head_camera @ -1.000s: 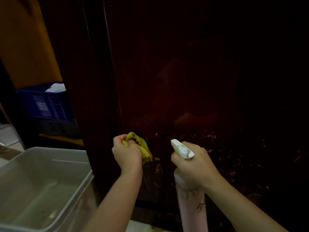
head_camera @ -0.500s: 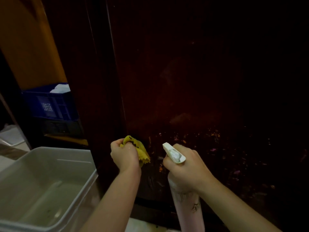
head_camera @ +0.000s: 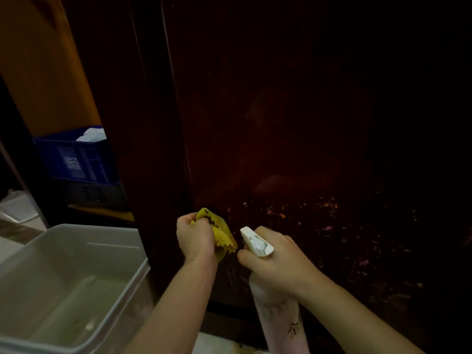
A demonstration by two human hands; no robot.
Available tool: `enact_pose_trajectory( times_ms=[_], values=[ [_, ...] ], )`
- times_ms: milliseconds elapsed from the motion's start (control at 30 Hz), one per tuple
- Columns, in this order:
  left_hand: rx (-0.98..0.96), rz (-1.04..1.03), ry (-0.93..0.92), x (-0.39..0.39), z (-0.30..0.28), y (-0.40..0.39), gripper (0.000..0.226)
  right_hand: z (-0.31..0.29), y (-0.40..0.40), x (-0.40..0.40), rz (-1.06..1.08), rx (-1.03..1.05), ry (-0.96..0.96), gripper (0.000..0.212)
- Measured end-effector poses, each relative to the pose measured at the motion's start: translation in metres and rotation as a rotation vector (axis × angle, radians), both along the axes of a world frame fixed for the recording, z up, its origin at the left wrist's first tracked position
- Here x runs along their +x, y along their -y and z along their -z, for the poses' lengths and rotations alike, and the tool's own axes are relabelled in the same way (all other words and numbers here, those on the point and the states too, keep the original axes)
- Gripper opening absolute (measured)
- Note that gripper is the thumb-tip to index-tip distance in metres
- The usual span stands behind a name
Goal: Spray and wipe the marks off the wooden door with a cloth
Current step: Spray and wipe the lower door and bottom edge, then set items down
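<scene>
A dark wooden door (head_camera: 293, 123) fills the view, with a band of small orange and pink marks (head_camera: 329, 218) across its lower part. My left hand (head_camera: 195, 238) grips a bunched yellow cloth (head_camera: 223, 233) against the door's lower left area. My right hand (head_camera: 275, 259) holds a pale pink spray bottle (head_camera: 281, 323) by its neck, and its white nozzle (head_camera: 255, 241) points at the cloth and the door. The scene is dim.
A grey plastic tub (head_camera: 76, 251) with a little water stands at the lower left beside the door frame. Behind it a blue crate (head_camera: 74, 157) holding something white sits on a darker crate. An orange wall (head_camera: 43, 72) is at the far left.
Both hands have shifted slightly left and down along the door. The bottle's nozzle now sits closer to the cloth. Both grips are unchanged.
</scene>
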State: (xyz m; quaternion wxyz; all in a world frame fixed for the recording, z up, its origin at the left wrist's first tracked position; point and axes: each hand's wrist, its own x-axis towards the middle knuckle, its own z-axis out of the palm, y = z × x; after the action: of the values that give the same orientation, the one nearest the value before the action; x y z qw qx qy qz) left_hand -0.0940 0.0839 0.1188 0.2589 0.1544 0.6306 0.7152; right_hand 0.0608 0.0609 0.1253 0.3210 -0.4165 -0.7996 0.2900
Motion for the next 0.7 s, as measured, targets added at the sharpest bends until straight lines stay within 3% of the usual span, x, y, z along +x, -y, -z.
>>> enact_pose_trajectory(
  times_ms=[167, 267, 400, 600, 700],
  values=[
    [-0.021, -0.072, -0.178, 0.003, -0.003, -0.004, 0.014, -0.004, 0.001, 0.003, 0.043, 0.118, -0.084, 0.023],
    [-0.013, -0.137, -0.410, 0.011, -0.005, -0.006, 0.013, -0.006, -0.001, 0.007, 0.070, 0.178, -0.065, 0.023],
    [0.059, -0.154, -0.723, 0.033, -0.001, -0.007, 0.007, -0.002, -0.007, 0.017, 0.123, 0.090, -0.091, 0.024],
    [0.077, 0.323, -0.984, 0.059, 0.043, 0.002, 0.014, 0.000, -0.012, 0.028, 0.156, -0.020, -0.137, 0.017],
    [0.088, 0.302, -0.949, 0.053, 0.040, 0.006, 0.020, 0.000, -0.009, 0.028, 0.162, 0.070, -0.058, 0.021]
  ],
)
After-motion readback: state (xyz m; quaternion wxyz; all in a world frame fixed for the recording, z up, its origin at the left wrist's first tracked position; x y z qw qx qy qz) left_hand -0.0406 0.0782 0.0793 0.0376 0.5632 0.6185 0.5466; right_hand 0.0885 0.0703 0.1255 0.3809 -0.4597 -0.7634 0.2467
